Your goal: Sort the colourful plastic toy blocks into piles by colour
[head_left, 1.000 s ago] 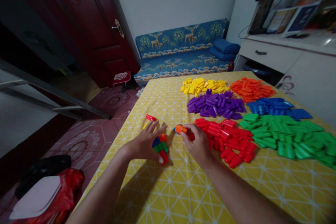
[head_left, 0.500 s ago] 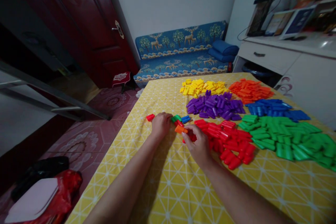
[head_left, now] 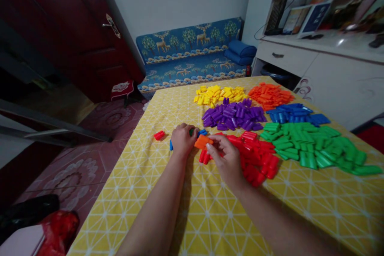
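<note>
Between the thumb and fingers of my right hand (head_left: 226, 158) is an orange piece (head_left: 203, 141). My left hand (head_left: 183, 140) is curled over a green piece (head_left: 191, 132), partly hidden by the fingers. Blue pieces (head_left: 203, 132) show just beyond it, and a bit of blue shows at its left side. A red piece (head_left: 159, 135) lies alone to the left. The red pile (head_left: 255, 156) is beside and behind my right hand, with the purple pile (head_left: 234, 115) farther back.
Yellow (head_left: 220, 95), orange (head_left: 270, 95), blue (head_left: 297, 114) and green (head_left: 315, 146) piles lie on the patterned tablecloth (head_left: 204, 216). Beyond the table are a blue sofa (head_left: 192, 62) and a white cabinet (head_left: 336, 72). A small stool (head_left: 122, 89) stands near the door.
The view has turned right. My left hand now covers more of the green piece, and blue shows at its left side. My right hand still holds the orange piece near it.
</note>
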Tool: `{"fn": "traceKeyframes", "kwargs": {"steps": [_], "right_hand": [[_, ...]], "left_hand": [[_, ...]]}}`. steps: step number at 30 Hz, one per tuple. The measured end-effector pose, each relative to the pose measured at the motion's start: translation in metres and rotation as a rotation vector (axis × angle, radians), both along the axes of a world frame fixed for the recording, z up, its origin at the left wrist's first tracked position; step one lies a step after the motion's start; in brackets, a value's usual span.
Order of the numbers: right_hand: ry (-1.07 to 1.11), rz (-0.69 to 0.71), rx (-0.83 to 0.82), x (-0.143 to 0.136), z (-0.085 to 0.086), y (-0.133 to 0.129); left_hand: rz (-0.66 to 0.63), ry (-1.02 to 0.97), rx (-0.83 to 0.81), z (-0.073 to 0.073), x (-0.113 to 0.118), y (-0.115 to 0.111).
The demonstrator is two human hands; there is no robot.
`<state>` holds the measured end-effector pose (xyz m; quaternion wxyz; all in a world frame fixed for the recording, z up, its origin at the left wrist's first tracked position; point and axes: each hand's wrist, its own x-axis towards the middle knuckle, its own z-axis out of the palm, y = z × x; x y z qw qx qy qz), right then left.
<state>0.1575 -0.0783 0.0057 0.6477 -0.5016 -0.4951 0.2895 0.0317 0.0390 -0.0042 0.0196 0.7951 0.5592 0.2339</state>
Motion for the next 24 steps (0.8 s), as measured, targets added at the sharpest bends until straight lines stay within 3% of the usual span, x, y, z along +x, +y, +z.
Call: {"fn": "traceKeyframes", "kwargs": {"steps": [3, 6, 8, 11, 14, 20, 24], "right_hand": [[0.121, -0.126, 0.005, 0.045, 0.024, 0.017], [0.173, -0.319, -0.020, 0.114, 0.042, 0.052], [0.142, -0.484, -0.157, 0.161, 0.048, 0.077], [0.085, -0.594, -0.259, 0.215, 0.049, 0.103], [0.012, -0.655, -0.305, 0.242, 0.046, 0.115], [-0.118, -0.716, -0.331, 0.269, 0.037, 0.134], [-0.245, -0.785, -0.231, 0.287, 0.036, 0.152]], "left_hand": [[-0.001, 0.011, 0.023, -0.001, 0.002, -0.001], [0.010, 0.022, 0.038, -0.003, 0.004, 0.000], [0.010, 0.027, 0.040, -0.003, 0.005, 0.001], [0.011, 0.031, 0.037, -0.002, 0.006, 0.001], [0.016, 0.037, 0.039, -0.002, 0.006, 0.002], [0.023, 0.049, 0.041, -0.003, 0.006, 0.002], [0.019, 0.047, 0.042, -0.003, 0.005, 0.002]]}}
